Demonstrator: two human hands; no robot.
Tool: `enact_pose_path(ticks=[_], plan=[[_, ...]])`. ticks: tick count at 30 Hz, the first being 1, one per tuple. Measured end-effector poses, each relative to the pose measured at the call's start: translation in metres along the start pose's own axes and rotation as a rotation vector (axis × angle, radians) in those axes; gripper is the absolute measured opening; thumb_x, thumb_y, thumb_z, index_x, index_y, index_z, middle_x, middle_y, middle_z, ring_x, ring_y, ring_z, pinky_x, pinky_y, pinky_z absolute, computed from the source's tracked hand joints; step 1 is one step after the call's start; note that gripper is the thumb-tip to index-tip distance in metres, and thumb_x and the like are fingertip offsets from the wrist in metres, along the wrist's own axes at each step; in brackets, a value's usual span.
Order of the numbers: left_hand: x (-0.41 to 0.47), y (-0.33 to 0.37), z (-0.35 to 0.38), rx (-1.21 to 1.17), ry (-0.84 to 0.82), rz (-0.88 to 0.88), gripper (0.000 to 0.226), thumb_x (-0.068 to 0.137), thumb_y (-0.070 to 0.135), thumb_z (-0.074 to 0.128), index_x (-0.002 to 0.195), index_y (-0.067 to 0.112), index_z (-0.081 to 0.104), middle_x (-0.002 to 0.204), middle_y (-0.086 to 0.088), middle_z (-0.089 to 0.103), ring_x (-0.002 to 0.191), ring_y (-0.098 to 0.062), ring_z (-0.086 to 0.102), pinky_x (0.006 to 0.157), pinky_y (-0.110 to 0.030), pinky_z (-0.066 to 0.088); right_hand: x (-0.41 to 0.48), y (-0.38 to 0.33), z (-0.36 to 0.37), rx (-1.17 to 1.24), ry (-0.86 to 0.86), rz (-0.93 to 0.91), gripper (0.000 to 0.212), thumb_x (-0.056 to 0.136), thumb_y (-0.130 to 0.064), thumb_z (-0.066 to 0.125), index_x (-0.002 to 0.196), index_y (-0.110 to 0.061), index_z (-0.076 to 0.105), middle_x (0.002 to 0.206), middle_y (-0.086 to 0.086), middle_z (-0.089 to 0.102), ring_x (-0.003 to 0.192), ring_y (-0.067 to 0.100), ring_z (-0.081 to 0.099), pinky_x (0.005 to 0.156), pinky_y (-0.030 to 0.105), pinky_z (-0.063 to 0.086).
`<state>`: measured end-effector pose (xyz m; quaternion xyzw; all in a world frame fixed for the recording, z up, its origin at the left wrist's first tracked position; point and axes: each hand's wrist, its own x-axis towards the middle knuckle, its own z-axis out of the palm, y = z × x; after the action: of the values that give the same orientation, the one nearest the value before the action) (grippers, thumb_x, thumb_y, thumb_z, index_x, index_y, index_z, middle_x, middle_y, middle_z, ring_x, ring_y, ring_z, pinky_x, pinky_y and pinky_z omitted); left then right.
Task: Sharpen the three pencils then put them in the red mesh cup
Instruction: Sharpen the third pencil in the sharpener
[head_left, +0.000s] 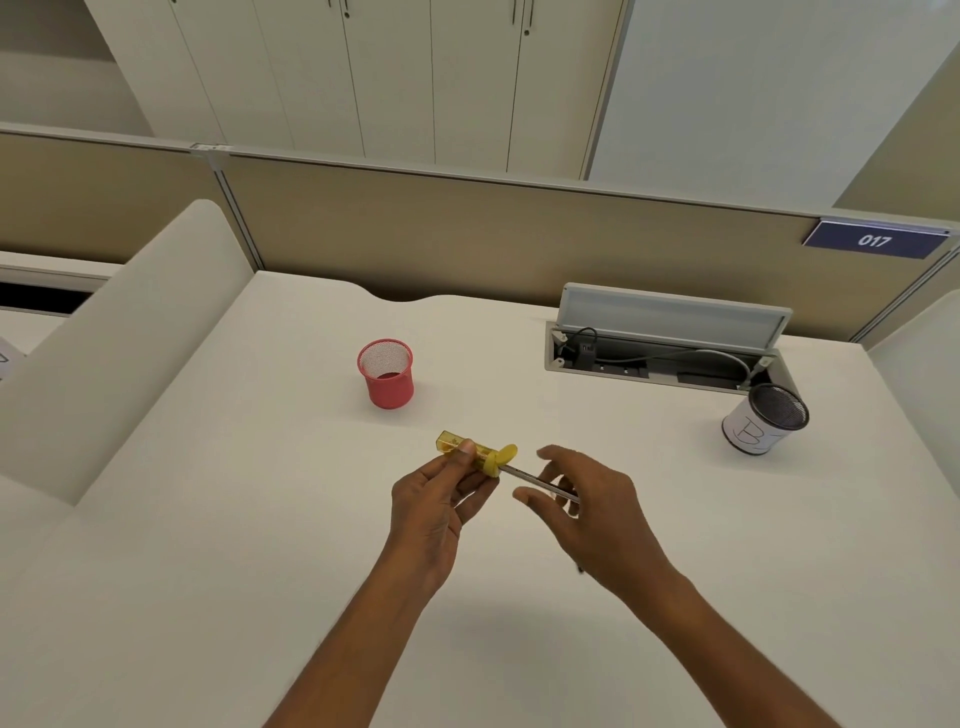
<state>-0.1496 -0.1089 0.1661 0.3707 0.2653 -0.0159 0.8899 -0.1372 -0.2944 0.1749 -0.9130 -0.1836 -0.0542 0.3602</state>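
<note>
The fingers (466, 448) of the left hand (441, 499) are curled round a yellow translucent plastic sharpener (452, 442), with the thumb tip pressed on its top. They hold it above the white desk (260, 493), just below the middle of the frame. A round yellow cap (508, 453) hangs swung open at the sharpener's right end. A thin dark pencil (530, 477) sticks out of that end, its tip buried inside.

The pencil's long axis runs down and to the right, straight into the right hand (597, 514). There the fingers (550, 457) are spread, forefinger above the shaft and thumb below it, while the lower ones curl near its rear end. That end is hidden behind them, so I cannot tell whether any of them pinches the pencil.

This looks like the sharpening step, and the next twist would need the right hand to close on the shaft in line with the sharpener.

The red mesh cup (387, 374) stands upright above and to the left of both hands. It is nearer the left hand and well apart from the pencil, and nothing shows above its rim. No other pencils can be made out. A small dark mark (581, 569) beside the right wrist is too small to identify.

Toward the right edge stand a white cup with a black mesh inside (763, 421) and an open cable tray (665, 358).
</note>
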Motion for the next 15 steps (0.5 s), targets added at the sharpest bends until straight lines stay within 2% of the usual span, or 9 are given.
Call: enact_pose_path(ticks=[3, 4, 6, 8, 11, 13, 15], plan=[[0.001, 0.001, 0.002, 0.01, -0.011, 0.0, 0.029, 0.087, 0.014, 0.073, 0.108, -0.006, 0.075, 0.11, -0.026, 0.076, 0.101, -0.034, 0.076, 0.08, -0.036, 0.065, -0.005, 0.01, 0.005, -0.246, 0.076, -0.307, 0.024, 0.101, -0.034, 0.059, 0.107, -0.013, 0.068, 0.078, -0.003, 0.063, 0.063, 0.016, 0.056, 0.055, 0.032, 0.052], [0.0, 0.001, 0.003, 0.014, -0.018, -0.001, 0.031, 0.084, 0.016, 0.075, 0.107, -0.006, 0.075, 0.11, -0.026, 0.076, 0.102, -0.035, 0.076, 0.081, -0.037, 0.065, -0.005, 0.012, 0.007, -0.282, 0.1, -0.352, 0.022, 0.101, -0.03, 0.058, 0.102, -0.011, 0.068, 0.071, -0.001, 0.059, 0.059, 0.019, 0.051, 0.05, 0.035, 0.049], [0.0, 0.0, 0.003, 0.019, -0.023, -0.001, 0.032, 0.082, 0.017, 0.075, 0.106, -0.004, 0.076, 0.11, -0.025, 0.077, 0.103, -0.035, 0.076, 0.081, -0.037, 0.065, -0.003, 0.011, 0.007, -0.246, 0.132, -0.33, 0.017, 0.1, -0.025, 0.061, 0.094, -0.012, 0.069, 0.066, -0.002, 0.057, 0.055, 0.019, 0.048, 0.048, 0.035, 0.045], [0.0, 0.0, 0.003, 0.03, -0.036, 0.002, 0.029, 0.087, 0.015, 0.074, 0.108, -0.006, 0.075, 0.11, -0.025, 0.077, 0.103, -0.034, 0.076, 0.081, -0.036, 0.064, -0.001, 0.005, 0.006, -0.061, 0.14, -0.188, 0.015, 0.099, -0.023, 0.064, 0.087, -0.015, 0.07, 0.061, -0.007, 0.056, 0.052, 0.016, 0.047, 0.048, 0.035, 0.042], [-0.001, 0.0, 0.003, 0.055, -0.052, 0.004, 0.025, 0.093, 0.012, 0.07, 0.109, -0.007, 0.074, 0.11, -0.025, 0.077, 0.103, -0.033, 0.077, 0.081, -0.035, 0.064, 0.001, -0.011, 0.002, 0.341, 0.069, 0.213, 0.024, 0.096, -0.023, 0.069, 0.075, -0.014, 0.074, 0.05, -0.004, 0.051, 0.046, 0.012, 0.041, 0.047, 0.029, 0.034], [-0.003, -0.002, 0.004, 0.082, -0.052, 0.01, 0.025, 0.093, 0.013, 0.07, 0.108, -0.006, 0.075, 0.109, -0.024, 0.077, 0.103, -0.033, 0.077, 0.08, -0.034, 0.064, 0.007, -0.018, -0.006, 0.622, -0.041, 0.571, 0.034, 0.097, -0.028, 0.067, 0.071, -0.009, 0.075, 0.049, -0.001, 0.046, 0.044, 0.011, 0.035, 0.047, 0.023, 0.029], [-0.004, -0.004, 0.003, 0.093, -0.045, 0.011, 0.027, 0.092, 0.014, 0.071, 0.109, -0.006, 0.075, 0.109, -0.024, 0.077, 0.103, -0.034, 0.076, 0.079, -0.034, 0.064, 0.012, -0.021, -0.014, 0.791, -0.188, 0.777, 0.036, 0.097, -0.031, 0.066, 0.076, -0.003, 0.075, 0.05, 0.0, 0.045, 0.042, 0.011, 0.031, 0.044, 0.021, 0.028]])
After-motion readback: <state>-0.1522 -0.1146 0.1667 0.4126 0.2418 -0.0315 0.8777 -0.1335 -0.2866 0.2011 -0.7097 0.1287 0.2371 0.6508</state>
